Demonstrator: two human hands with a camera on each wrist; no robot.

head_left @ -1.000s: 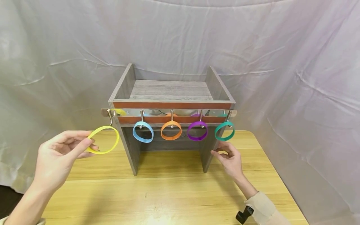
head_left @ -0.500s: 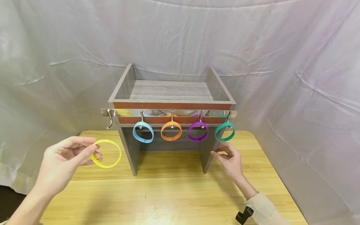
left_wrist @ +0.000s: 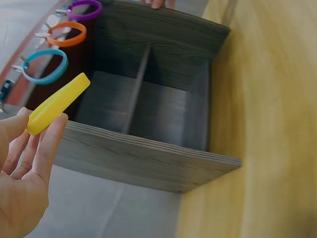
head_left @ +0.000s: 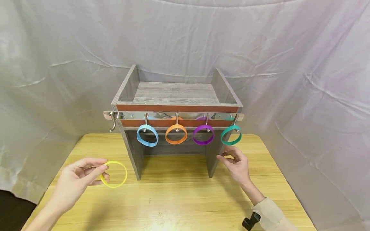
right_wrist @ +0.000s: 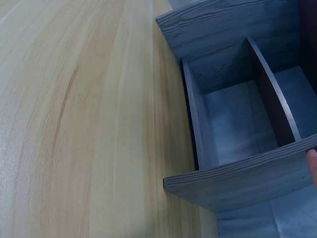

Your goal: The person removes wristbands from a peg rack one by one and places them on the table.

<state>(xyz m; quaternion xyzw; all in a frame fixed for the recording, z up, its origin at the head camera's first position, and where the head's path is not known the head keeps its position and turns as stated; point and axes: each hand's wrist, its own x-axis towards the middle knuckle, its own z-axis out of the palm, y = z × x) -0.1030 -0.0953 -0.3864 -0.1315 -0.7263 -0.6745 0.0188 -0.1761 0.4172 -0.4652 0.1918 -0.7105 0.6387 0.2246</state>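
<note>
My left hand [head_left: 75, 182] pinches a yellow wristband [head_left: 126, 175] between thumb and fingers, above the table left of the grey wooden shelf [head_left: 130, 154]. In the left wrist view the yellow wristband [left_wrist: 59, 103] appears edge-on. At the shelf's right side panel, my right hand [head_left: 237, 164] grips the front edge with thumb and fingers. Light blue [head_left: 147, 143], orange [head_left: 176, 141], purple [head_left: 203, 142] and green [head_left: 231, 142] wristbands hang from hooks on the metal rail [head_left: 162, 115]. The leftmost hook [head_left: 112, 123] is bare.
The shelf stands on a wooden table [head_left: 173, 205], its upper tray [head_left: 176, 91] walled at the sides. Grey cloth [head_left: 179, 38] surrounds the table at the back and sides. Dividers [left_wrist: 138, 89] show inside the shelf.
My left hand has carried the yellow wristband down and slightly right, away from the leftmost hook where it was a second ago. The right hand has stayed at the side panel.
</note>
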